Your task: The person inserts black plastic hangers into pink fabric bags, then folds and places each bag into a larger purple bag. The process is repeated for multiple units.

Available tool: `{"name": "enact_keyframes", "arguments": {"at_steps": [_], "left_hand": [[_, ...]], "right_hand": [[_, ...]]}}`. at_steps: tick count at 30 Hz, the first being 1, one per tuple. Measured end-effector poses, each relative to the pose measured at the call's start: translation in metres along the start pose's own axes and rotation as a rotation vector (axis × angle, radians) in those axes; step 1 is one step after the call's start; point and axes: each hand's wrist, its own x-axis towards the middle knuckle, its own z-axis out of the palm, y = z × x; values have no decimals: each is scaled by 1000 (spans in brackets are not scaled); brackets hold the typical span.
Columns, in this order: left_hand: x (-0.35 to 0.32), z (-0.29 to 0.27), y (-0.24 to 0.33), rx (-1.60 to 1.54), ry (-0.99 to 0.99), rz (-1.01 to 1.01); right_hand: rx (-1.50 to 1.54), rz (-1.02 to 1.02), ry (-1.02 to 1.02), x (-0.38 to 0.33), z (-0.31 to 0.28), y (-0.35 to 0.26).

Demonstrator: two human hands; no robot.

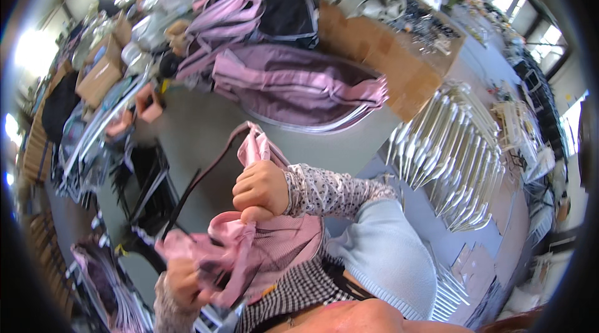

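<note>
A pink fabric piece (pixel 249 249) is bunched up between the two hands, close in front of the person's body. It is soft and crumpled, a pale rose colour with a darker mauve mesh-like panel on its lower part, and a narrow pink band of it rises above the right hand to a folded tip. A dark brown strap (pixel 206 174) loops from that tip and runs down toward the left hand. The right hand (pixel 261 188), in a spotted sleeve, is curled into a fist around the upper part of the fabric. The left hand (pixel 182 283), lower down, is closed on the crumpled lower edge, its fingers partly buried in the folds. Beyond the hands, on the grey counter (pixel 206 127), lies a stack of similar pink and mauve pieces (pixel 299 86), and to the right of the hands stands a row of white panels (pixel 449 152).
</note>
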Motion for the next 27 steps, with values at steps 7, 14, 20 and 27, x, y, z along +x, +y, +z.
{"name": "enact_keyframes", "arguments": {"at_steps": [7, 14, 20, 27], "left_hand": [[-65, 47, -65, 129, 111, -454], [-44, 76, -100, 226, 162, -606], [38, 79, -38, 219, 354, -445], [127, 133, -15, 57, 222, 298]], "right_hand": [[-52, -82, 58, 3, -26, -18], [-23, -24, -54, -8, -23, -43], [-1, 196, 166, -105, -108, 77], [910, 1086, 768, -182, -126, 129]]}}
